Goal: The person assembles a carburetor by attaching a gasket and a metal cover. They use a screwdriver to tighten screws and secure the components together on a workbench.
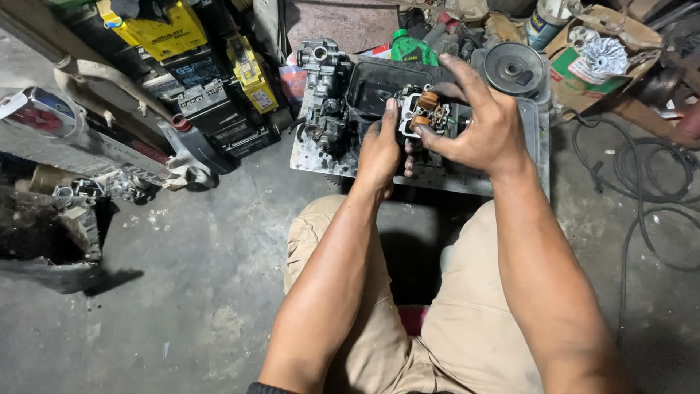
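Both hands hold a small metal carburetor body (pixel 423 113) with two brown floats showing, above a grimy metal tray (pixel 536 138). My left hand (pixel 379 149) grips its left side, thumb up along the edge. My right hand (pixel 477 120) wraps over its right side, fingers spread across the top. A second grey carburetor (pixel 324 91) stands on the tray's left part, beside a black plastic tub (pixel 379 84).
Black and yellow batteries (pixel 197 73) and a chrome exhaust pipe (pixel 80 135) lie at the left. A round pulley (pixel 514 69), a green bottle (pixel 412 47) and a cardboard box (pixel 605 62) sit behind the tray. Black cables (pixel 642 182) coil on the concrete floor at the right.
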